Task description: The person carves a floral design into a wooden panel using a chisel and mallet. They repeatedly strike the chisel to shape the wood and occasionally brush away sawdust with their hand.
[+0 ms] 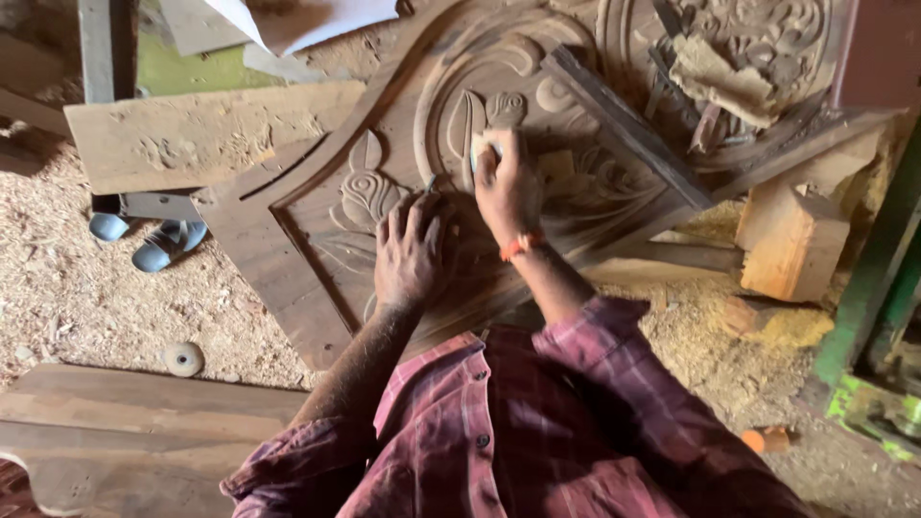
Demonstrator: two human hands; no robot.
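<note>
A large dark carved wooden panel [288, 240] with leaf and flower relief lies in front of me. My left hand [413, 251] rests flat on the carving, fingers spread, with a thin greenish tool tip showing just above the fingers. My right hand [507, 187], with an orange band at the wrist, presses a small pale piece of sandpaper [480, 147] against the carved scrolls near the panel's middle. A dark wooden slat [628, 125] lies diagonally across the panel, right of my right hand.
Sawdust covers the floor [77, 297]. A pale plank [192, 134] and blue sandals [158, 240] lie at left, a wooden board [144, 422] at lower left, a small round disc [182, 359] nearby. Wood blocks [791, 240] and a green frame [878, 278] stand at right.
</note>
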